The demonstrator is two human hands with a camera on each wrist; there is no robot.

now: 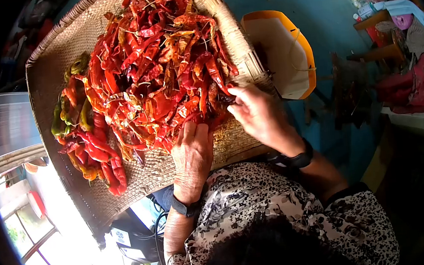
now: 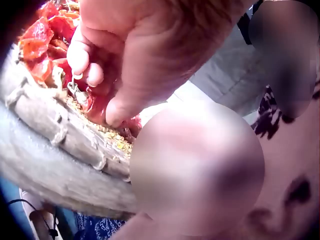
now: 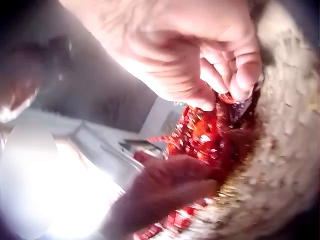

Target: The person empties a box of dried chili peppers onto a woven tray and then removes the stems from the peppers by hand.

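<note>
A heap of dried red chilies [image 1: 151,61] fills much of a woven basket tray [image 1: 150,177]. My left hand [image 1: 192,152] reaches into the near edge of the heap, fingertips hidden there in the head view. In the left wrist view, red chili flesh [image 2: 102,100] shows between its curled fingers and thumb. My right hand [image 1: 261,115] is at the heap's right edge by the basket's side. Its thumb and fingers pinch a red chili [image 3: 227,98] in the right wrist view. Plumper red and green chilies [image 1: 86,121] lie in a separate group to the left.
Loose yellow seeds [image 1: 230,138] are scattered on the weave near the hands. An open yellow-edged box [image 1: 286,54] stands right of the basket. Cloths [image 1: 416,82] and wooden pieces are at the far right. A bright window [image 1: 38,236] is at lower left, with cables [image 1: 158,240] below the basket.
</note>
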